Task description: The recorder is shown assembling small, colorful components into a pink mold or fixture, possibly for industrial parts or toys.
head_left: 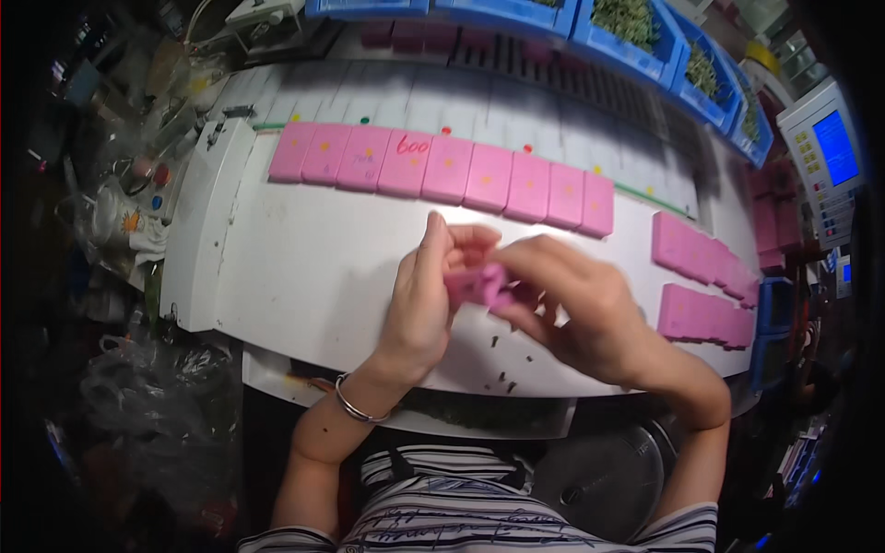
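Above the white table (295,276), my two hands meet around a small pink packet (472,288), partly covered by fingers and blurred, with a folded edge on top. My left hand (426,300) is closed around its left side, thumb pointing up. From the right, the curled fingers of my right hand (573,300) pinch its folded edge. Dark dry scraps (502,377) lie on the table below the hands. Just beyond, several flat pink blocks (442,169) stand side by side in a row, one with red handwriting.
More pink blocks (705,313) sit in two rows at the right. Blue bins (627,26) of dried greenish plant material line the back. A machine with a blue screen (828,147) stands at far right. Clear plastic bags (152,396) pile up left of the table.
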Available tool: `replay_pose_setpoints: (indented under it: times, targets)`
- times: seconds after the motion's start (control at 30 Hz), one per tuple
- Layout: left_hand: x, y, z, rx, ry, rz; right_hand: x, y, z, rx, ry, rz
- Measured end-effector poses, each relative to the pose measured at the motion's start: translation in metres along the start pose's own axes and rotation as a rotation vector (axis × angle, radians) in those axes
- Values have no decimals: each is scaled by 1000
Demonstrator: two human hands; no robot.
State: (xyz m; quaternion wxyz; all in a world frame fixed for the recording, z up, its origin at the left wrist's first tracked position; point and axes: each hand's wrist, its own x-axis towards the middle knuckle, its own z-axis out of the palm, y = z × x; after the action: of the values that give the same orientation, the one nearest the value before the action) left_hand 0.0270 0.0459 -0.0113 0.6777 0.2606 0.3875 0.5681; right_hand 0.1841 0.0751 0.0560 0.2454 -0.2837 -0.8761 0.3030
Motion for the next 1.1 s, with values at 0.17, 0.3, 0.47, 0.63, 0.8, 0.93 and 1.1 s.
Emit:
replay_pose_setpoints:
  times: [0.17,0.3,0.47,0.63,0.8,0.93,1.1]
  targets:
    - [-8,-6,-2,432,100,504,-17,7,27,-168,93,14]
    - [-23,-28,2,443,-38,327,-32,13,55,14,106,114]
    - [-26,-46,-12,477,19,451,-21,16,41,340,64,413]
    - [-33,-54,-12,445,90,656,-12,32,43,224,80,524]
    - [-38,-40,-35,887,-168,636,-25,28,32,142,223,407]
    - [-38,-33,-32,787,-212,497,-91,17,-1,-444,180,461]
    - [-36,-28,-31,1003,-189,505,-112,15,-4,-277,35,718]
